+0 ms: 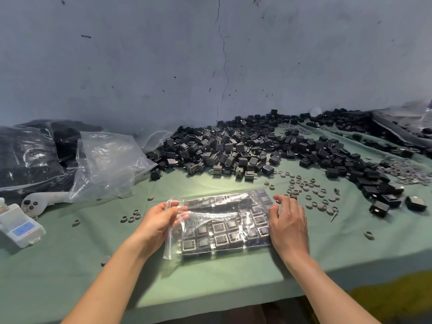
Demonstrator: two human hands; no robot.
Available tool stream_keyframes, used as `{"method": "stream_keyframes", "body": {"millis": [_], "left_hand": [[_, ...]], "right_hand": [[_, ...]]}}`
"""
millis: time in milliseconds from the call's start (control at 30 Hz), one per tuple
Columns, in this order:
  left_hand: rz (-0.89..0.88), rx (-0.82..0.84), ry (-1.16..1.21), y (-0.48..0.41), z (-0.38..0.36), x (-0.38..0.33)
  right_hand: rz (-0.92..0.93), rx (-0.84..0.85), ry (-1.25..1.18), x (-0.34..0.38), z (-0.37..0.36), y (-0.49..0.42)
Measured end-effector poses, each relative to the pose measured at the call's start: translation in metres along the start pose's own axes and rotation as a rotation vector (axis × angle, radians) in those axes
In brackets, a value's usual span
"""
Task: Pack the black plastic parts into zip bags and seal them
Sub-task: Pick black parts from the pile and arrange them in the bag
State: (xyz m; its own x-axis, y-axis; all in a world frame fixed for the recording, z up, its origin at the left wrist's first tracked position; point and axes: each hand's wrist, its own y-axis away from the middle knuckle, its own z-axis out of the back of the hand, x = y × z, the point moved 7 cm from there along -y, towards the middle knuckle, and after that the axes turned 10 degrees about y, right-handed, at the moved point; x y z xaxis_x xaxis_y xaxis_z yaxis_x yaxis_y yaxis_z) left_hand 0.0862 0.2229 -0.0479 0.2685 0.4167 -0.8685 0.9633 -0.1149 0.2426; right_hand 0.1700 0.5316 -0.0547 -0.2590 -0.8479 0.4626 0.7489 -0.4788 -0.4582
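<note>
Left hand (157, 222) pinches the zip bag (224, 230) mouth; right hand (288, 222) rests relaxed on its other end.

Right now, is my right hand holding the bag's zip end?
No, the left hand pinches that end of the zip bag; the right hand rests on the other.

Your shot's dim and bluish overall. The only bright patch lands on the table (210, 185) just past the zip bag (224, 230), so the light looks overhead. White glare streaks the bag's plastic and the loose bags (105, 160) on the left. There are soft shadows beside your forearms. The wide lens bows the table edge, and the far right corner goes mushy.
</note>
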Motion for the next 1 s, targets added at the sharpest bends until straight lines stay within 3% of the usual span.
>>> {"method": "stream_keyframes", "body": {"millis": [233, 533, 633, 767, 1000], "left_hand": [[0.019, 0.028, -0.113, 0.001, -0.004, -0.007], [0.051, 0.099, -0.007, 0.003, -0.007, -0.005], [0.059, 0.081, -0.069, 0.004, -0.004, -0.005], [0.148, 0.141, 0.119, 0.006, -0.001, 0.001], [0.158, 0.141, 0.128, 0.004, 0.000, 0.005]], "right_hand": [[0.005, -0.001, 0.002, 0.001, 0.001, 0.001], [0.015, 0.011, -0.002, 0.003, 0.001, 0.001], [0.022, 0.014, -0.001, 0.002, 0.001, 0.001], [0.025, 0.017, -0.005, 0.003, 0.001, 0.002], [0.031, 0.059, 0.042, 0.004, 0.002, -0.001]]}}
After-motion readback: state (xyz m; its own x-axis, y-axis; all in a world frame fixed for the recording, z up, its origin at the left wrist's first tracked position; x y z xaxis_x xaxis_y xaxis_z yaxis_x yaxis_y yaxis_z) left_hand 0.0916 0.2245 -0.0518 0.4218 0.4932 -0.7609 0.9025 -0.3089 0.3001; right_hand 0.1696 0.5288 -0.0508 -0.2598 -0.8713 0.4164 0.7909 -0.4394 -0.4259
